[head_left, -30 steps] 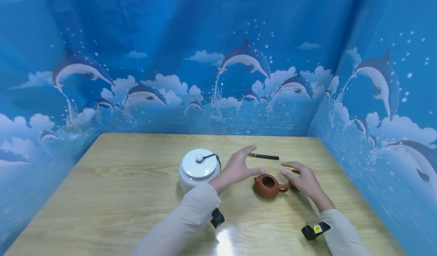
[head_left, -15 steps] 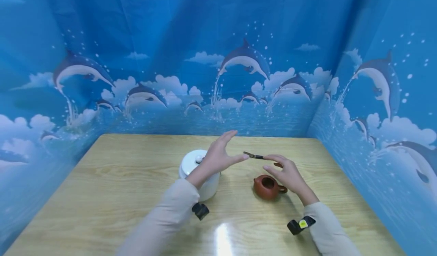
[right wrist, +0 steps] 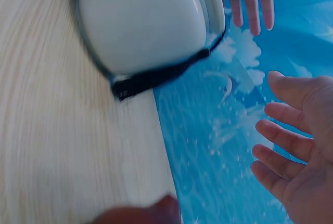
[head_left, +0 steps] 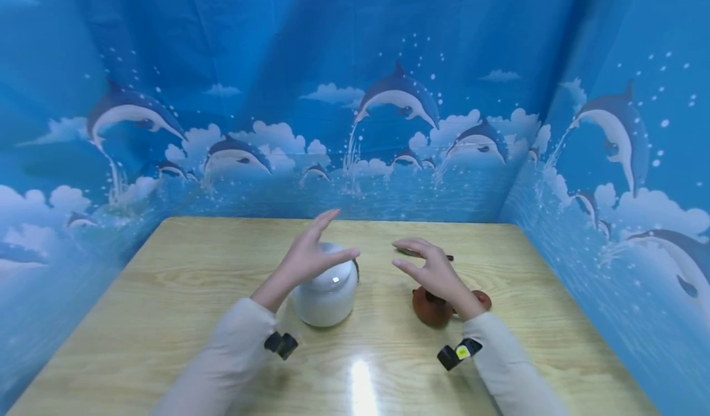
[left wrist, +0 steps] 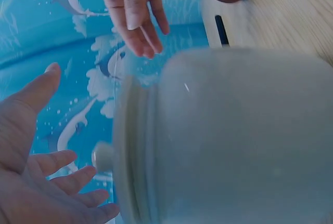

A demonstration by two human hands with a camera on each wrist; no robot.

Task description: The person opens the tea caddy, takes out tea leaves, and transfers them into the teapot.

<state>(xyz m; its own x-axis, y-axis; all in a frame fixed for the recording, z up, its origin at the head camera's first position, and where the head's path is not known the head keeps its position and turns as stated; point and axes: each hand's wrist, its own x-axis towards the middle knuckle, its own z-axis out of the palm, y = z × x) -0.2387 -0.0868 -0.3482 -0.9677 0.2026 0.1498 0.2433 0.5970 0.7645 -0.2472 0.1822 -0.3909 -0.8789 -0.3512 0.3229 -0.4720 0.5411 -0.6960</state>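
Observation:
A white lidded jar stands upright on the table. My left hand hovers over it with spread fingers, apart from the lid knob in the left wrist view. A black tassel hangs from the jar. My right hand, fingers extended and holding nothing, is in the air above a reddish-brown teapot, partly covering it. Beside the teapot lies a small round reddish-brown piece, partly hidden by the right wrist. Behind the right hand is a thin dark stick-like tool, mostly covered.
The wooden table ends against a blue dolphin-print curtain at the back. A second curtain side runs along the right edge. Light glares on the table near the front.
Both hands have moved left: the left from near the teapot to over the jar, the right from the small round piece to above the teapot. The jar and teapot stay put.

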